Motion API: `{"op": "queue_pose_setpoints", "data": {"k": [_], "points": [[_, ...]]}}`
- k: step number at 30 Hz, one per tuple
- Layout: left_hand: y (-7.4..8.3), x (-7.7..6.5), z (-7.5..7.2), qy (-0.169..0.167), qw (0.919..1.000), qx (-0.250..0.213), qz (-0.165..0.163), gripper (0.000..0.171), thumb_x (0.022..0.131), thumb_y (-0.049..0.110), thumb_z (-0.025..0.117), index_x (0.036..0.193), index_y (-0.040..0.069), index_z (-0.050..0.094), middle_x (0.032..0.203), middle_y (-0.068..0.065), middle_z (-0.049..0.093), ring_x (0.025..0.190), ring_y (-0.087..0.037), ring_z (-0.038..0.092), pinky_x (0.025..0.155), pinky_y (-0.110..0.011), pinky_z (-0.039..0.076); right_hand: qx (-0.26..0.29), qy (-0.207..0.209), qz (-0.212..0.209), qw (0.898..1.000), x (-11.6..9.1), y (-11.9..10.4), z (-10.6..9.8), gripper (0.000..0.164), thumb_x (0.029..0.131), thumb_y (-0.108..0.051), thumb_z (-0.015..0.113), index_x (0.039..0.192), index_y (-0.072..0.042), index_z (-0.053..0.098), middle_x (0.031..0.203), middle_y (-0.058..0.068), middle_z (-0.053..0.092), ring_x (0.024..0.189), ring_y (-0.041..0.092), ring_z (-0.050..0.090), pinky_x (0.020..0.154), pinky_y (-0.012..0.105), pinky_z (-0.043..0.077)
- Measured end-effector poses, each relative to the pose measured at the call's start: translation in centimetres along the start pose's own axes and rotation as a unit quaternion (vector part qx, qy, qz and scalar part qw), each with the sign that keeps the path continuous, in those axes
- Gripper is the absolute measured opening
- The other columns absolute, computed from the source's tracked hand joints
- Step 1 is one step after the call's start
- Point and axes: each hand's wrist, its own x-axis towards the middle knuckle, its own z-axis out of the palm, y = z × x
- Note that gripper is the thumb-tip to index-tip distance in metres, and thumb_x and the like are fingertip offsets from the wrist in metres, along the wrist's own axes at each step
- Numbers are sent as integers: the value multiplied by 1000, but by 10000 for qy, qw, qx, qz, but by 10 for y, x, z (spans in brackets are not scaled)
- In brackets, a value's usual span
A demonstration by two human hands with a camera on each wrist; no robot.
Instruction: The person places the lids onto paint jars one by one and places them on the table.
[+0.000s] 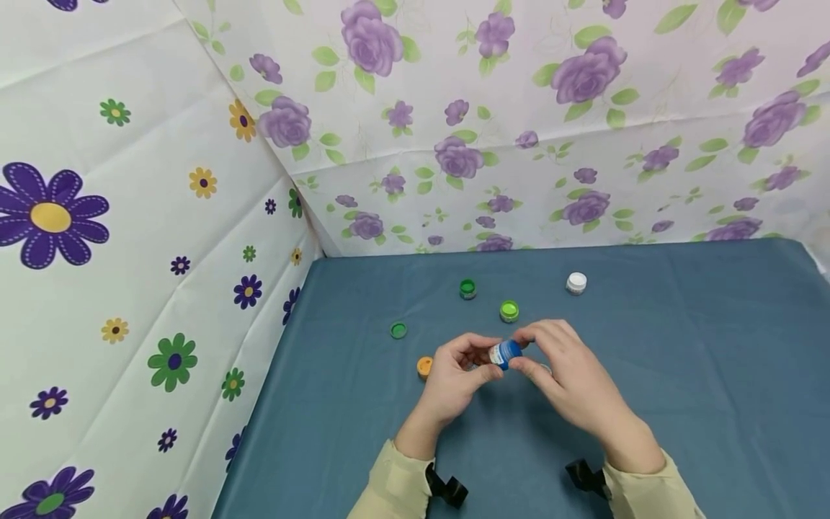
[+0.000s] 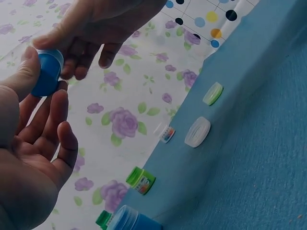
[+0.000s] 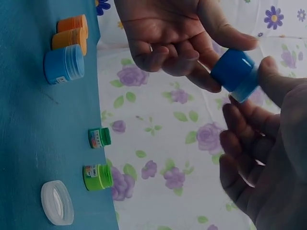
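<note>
A small blue paint jar [image 1: 505,354] with a translucent end is held up between both hands, tilted above the blue cloth. In the head view my left hand [image 1: 454,378] grips it from the left, thumb and fingers on the labelled side. My right hand [image 1: 564,367] pinches the other end. The right wrist view has the left hand's thumb and a finger on the blue body of the jar [image 3: 232,69], while the right thumb and forefinger hold its translucent end. The remaining fingers of the right hand curve loosely below.
Behind the hands stand a green jar [image 1: 467,289], a lime jar [image 1: 509,311] and a white-topped jar [image 1: 576,282]. A flat green round piece [image 1: 398,330] lies left. Orange jars [image 3: 69,40], a light-blue jar [image 3: 62,64] and a clear lid [image 3: 57,202] also sit on the cloth.
</note>
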Motion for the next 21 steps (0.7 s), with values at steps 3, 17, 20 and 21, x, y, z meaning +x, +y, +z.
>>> {"op": "queue_pose_setpoints", "data": {"k": [3, 17, 20, 21], "points": [[-2, 0, 1, -43, 9993, 278, 232, 51, 95, 37, 80, 125, -3, 71, 108, -25, 69, 90, -15, 65, 77, -36, 59, -115, -102, 255, 9996, 1, -2, 2, 9, 107, -31, 70, 108, -24, 64, 107, -9, 61, 106, 14, 52, 78, 41, 49], [-3, 1, 10, -10, 9950, 845, 542, 34, 87, -8, 85, 117, 0, 74, 108, -18, 75, 91, -16, 71, 84, -41, 62, -651, -236, 1368, 9882, 9, -18, 5, 54, 113, -48, 53, 65, -23, 47, 57, -5, 38, 61, 16, 40, 55, 34, 35], [-2, 0, 11, 43, 9934, 1041, 474, 33, 88, -2, 86, 119, 3, 75, 106, -14, 77, 93, -12, 72, 86, -43, 63, -738, -244, 1467, 9861, 10, -18, 7, 56, 113, -48, 53, 63, -23, 47, 56, -4, 39, 60, 17, 40, 53, 34, 35], [-1, 0, 12, 50, 9929, 1097, 463, 33, 89, 0, 86, 120, 3, 76, 106, -13, 77, 93, -11, 72, 86, -46, 63, -756, -244, 1493, 9856, 10, -18, 7, 56, 113, -48, 52, 63, -22, 47, 56, -4, 39, 60, 17, 40, 52, 35, 34]]}}
